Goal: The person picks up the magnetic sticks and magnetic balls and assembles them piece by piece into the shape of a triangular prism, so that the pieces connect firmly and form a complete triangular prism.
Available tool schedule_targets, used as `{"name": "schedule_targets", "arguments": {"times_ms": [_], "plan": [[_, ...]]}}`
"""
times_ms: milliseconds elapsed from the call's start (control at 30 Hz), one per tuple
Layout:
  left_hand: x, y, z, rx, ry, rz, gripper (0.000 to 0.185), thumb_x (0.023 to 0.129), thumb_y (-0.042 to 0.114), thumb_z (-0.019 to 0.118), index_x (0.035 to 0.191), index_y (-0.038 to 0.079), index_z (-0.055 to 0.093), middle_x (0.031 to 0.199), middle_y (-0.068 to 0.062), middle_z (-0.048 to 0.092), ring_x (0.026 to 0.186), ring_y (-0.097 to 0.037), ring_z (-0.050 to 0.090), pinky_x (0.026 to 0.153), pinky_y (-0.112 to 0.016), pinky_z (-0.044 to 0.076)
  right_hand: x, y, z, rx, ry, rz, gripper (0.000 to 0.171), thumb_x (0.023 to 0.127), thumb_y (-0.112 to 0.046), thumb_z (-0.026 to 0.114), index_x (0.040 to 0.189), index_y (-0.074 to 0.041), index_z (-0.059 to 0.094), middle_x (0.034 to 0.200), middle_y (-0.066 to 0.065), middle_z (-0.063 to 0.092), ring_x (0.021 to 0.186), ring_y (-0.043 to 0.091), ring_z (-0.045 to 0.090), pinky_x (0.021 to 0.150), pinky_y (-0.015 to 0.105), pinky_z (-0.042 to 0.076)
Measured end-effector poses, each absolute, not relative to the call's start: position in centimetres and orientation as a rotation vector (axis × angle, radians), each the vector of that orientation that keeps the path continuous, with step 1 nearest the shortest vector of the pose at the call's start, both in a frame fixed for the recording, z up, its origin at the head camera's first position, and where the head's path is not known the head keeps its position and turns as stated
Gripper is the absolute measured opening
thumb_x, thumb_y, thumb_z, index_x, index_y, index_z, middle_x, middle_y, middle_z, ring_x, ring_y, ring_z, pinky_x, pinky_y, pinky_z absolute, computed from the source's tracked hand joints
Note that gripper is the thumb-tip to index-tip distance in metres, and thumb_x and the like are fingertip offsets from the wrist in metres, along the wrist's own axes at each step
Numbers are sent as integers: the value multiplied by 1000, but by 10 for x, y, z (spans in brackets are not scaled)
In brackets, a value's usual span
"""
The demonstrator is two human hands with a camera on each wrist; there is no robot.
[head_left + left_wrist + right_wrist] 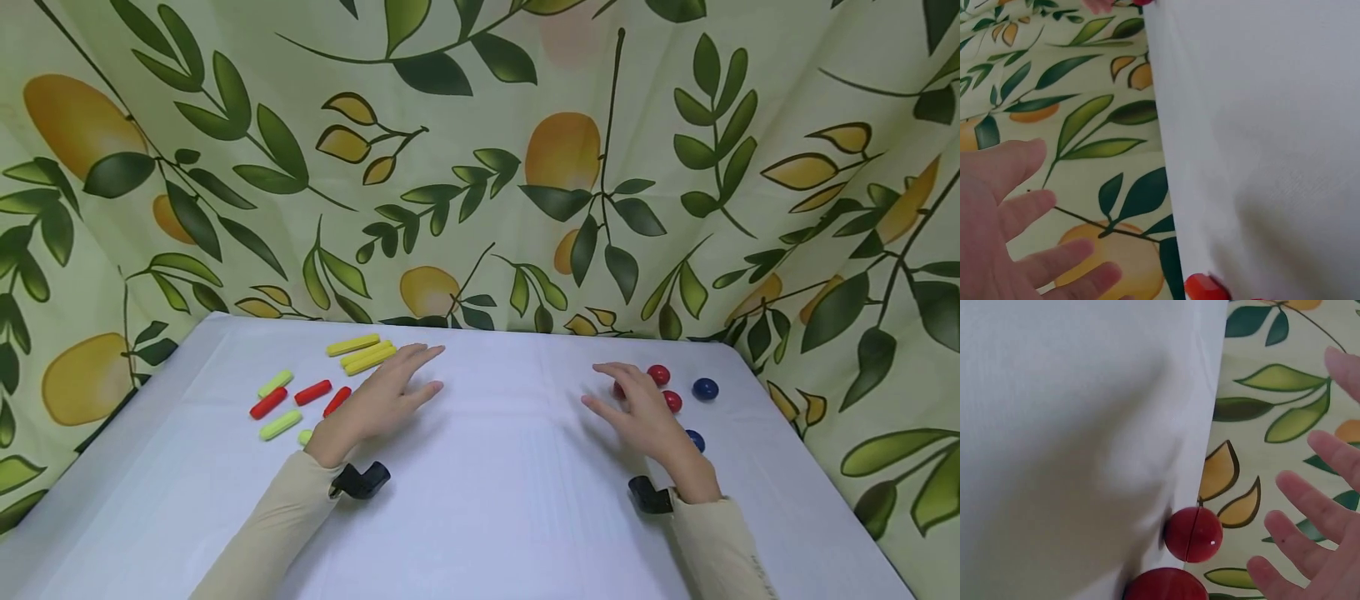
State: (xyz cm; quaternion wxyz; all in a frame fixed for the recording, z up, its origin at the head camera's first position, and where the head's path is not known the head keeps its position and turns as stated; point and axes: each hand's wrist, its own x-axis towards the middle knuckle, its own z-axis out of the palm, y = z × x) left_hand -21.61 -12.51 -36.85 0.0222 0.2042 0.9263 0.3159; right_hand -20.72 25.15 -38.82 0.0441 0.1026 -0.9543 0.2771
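Above the left part of the white table, my left hand (378,400) is held with its fingers extended and nothing in its grasp. Close to it lie yellow sticks (352,344), red sticks (312,392) and light green sticks (281,425); the hand partly covers some. My right hand (645,412) hovers at the right, fingers spread and holding nothing. Around it are red balls (658,375) and two blue balls (705,388), some partly hidden by the hand. The right wrist view shows a thin seam across one red ball (1194,534).
A white cloth (495,483) covers the table. Behind it hangs a curtain (465,167) printed with leaves and orange fruit. A black wrist camera mount (363,481) sits on the left wrist, another mount (649,496) on the right.
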Motion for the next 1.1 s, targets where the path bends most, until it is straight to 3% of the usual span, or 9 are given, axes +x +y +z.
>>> {"name": "schedule_targets", "arguments": {"times_ms": [167,367,567,833,1100], "plan": [[-216,-132,-364,626,2799,1005,53,98,32,61,148,20,46,146,-11,48,130,-34,49,108,-55,41,-206,261,-388,346,-2922,893,60,93,-38,67,139,-3,52,143,23,48,134,42,42,106,65,38],[-216,-141,-361,663,2746,946,48,96,28,65,140,13,54,135,-16,57,123,-35,53,103,-53,46,-206,271,-388,348,-2929,895,50,90,-28,73,130,-2,59,124,21,61,114,35,55,96,57,48],[-221,-149,-358,626,2681,877,44,92,24,70,133,12,59,124,-16,63,113,-33,57,96,-48,51,-207,278,-387,351,-2969,927,48,88,-21,75,127,2,60,120,20,62,112,34,55,92,54,52],[-226,-160,-357,526,2618,797,43,87,16,75,128,12,63,117,-15,64,102,-26,60,86,-39,56,-207,287,-386,214,-3100,890,45,85,-20,77,122,-1,61,128,25,58,120,43,51,101,61,45],[-227,-166,-358,463,2568,788,39,85,11,76,123,13,66,112,-13,64,99,-24,57,79,-33,55,-205,294,-385,197,-3163,878,41,79,-6,79,115,2,60,114,22,62,103,35,53,94,54,50]]}}
